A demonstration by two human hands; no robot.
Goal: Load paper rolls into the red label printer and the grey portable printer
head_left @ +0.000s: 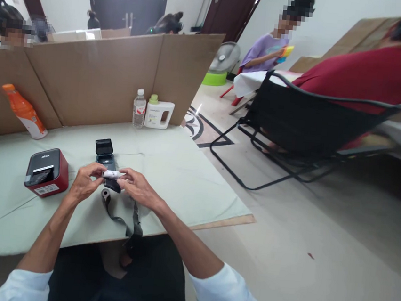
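White roll (pixel 112 174) pinched between left hand (pixel 84 183) and right hand (pixel 138 188).

Red-and-black label printer (pixel 47 172) on table (pixel 190 187). Orange bottle (pixel 24 111), water bottle (pixel 139 108) and white jug (pixel 159 113) against cardboard screen (pixel 94 74). Black chair (pixel 294 131) beside the table.

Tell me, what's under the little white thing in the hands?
Under the small white object lies a black device with its lid open and a dark strap. Fingers cover part of the device.
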